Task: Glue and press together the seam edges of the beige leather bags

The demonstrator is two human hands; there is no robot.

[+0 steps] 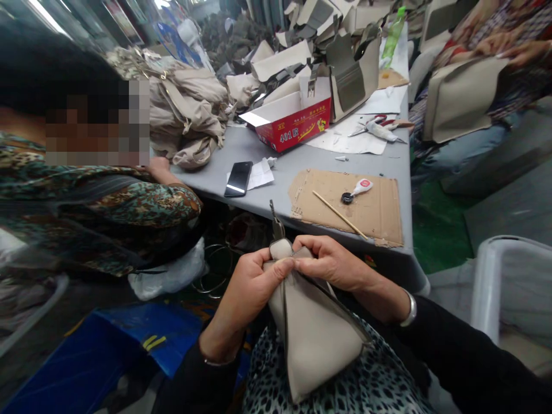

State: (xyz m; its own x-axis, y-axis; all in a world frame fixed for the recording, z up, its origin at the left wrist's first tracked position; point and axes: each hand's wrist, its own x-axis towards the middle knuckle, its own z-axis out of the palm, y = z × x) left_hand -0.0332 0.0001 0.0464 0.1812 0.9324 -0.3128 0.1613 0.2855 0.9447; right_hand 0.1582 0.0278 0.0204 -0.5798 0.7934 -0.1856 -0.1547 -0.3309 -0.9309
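A beige handbag (pixel 321 336) with dark edges rests on my lap, its narrow end pointing up toward the table. My left hand (pixel 254 290) pinches the bag's top end from the left, with the thumb lying over it. From the right, my right hand (pixel 334 267) grips the same spot, and both thumbs meet there. A small rounded beige flap (pixel 281 248) and a dark strap piece (pixel 276 221) stick up just beyond my fingers. What lies right under the thumbs is hidden.
Ahead on the grey table (pixel 271 204) lie a cardboard sheet (pixel 383 210), a wooden stick (pixel 338 214), a glue bottle (pixel 363 186), a phone (pixel 238 179), a red box (pixel 297 123) and pliers (pixel 379 126). One person (pixel 86 213) sits left; another holds a bag (pixel 459 100) at right.
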